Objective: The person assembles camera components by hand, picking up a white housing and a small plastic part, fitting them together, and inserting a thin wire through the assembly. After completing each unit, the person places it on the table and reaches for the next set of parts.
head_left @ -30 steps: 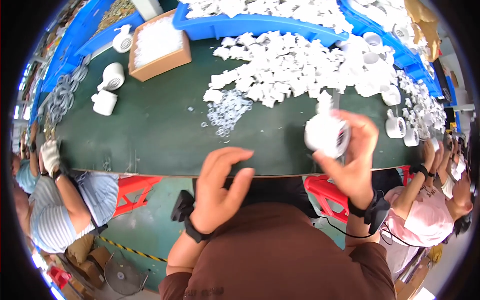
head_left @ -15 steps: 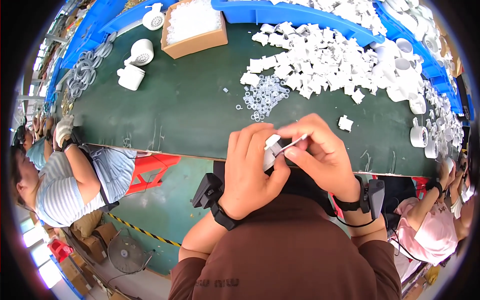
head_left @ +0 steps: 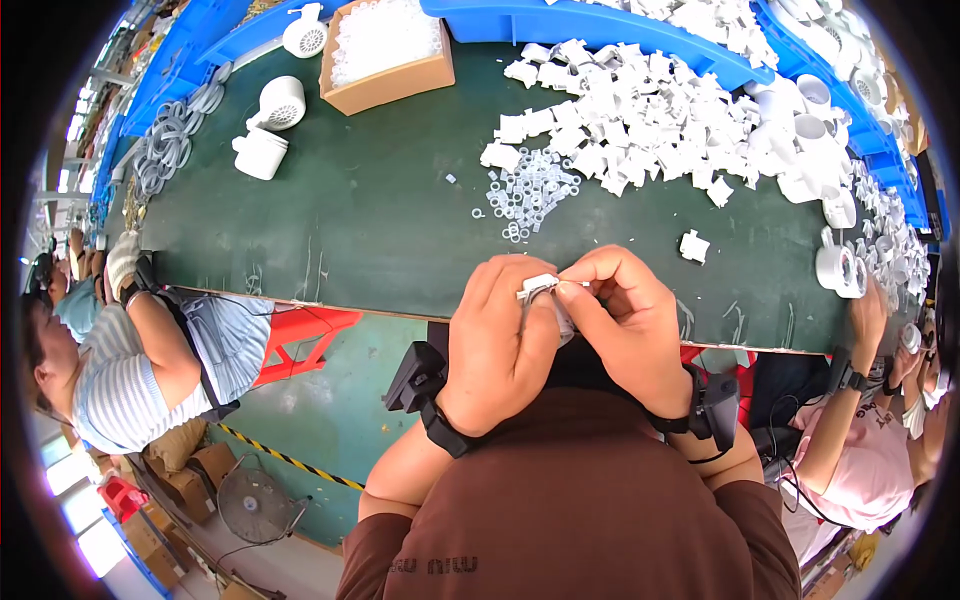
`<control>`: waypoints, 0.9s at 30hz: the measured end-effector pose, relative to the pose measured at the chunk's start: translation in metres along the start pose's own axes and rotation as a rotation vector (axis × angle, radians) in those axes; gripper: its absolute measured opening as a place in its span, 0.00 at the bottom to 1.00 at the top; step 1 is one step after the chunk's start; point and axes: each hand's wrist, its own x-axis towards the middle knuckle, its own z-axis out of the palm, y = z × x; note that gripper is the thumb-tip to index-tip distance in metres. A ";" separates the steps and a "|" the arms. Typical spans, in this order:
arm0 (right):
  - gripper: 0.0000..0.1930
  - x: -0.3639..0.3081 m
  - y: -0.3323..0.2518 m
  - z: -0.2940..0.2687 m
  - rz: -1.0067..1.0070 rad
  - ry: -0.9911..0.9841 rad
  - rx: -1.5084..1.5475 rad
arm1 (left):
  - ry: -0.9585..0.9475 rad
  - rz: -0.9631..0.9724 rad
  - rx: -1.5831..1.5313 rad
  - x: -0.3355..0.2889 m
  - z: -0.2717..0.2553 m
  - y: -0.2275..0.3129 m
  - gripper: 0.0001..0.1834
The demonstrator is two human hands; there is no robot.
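Observation:
At the table's near edge, my left hand [head_left: 500, 345] is closed around a small white plastic part [head_left: 540, 284], whose upper end shows above the thumb. Against its right side, my right hand [head_left: 632, 335] pinches with thumb and forefinger. A thin white piece is between those fingertips, mostly hidden by them. Both hands nearly touch. Beyond them lies a small pile of translucent rings [head_left: 530, 195]. Farther back spreads a heap of white plastic parts [head_left: 640, 115], and one single white part [head_left: 693, 246] lies apart to the right of my hands.
A cardboard box [head_left: 390, 92] of translucent pieces stands at the back beside blue bins [head_left: 600, 38]. White round housings [head_left: 282, 103] and grey rings [head_left: 165, 145] lie left. White cups and ring-shaped parts [head_left: 838, 268] are at right. Co-workers sit on both sides, one in a striped shirt [head_left: 130, 380].
My right hand has brought the thin piece down against the white part, which is now tilted differently in my left hand. At right, a co-worker's hand has reached forward to the ring-shaped parts.

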 end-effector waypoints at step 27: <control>0.18 -0.001 -0.019 -0.031 0.210 -0.063 0.072 | -0.126 0.023 -0.148 -0.005 0.001 0.008 0.09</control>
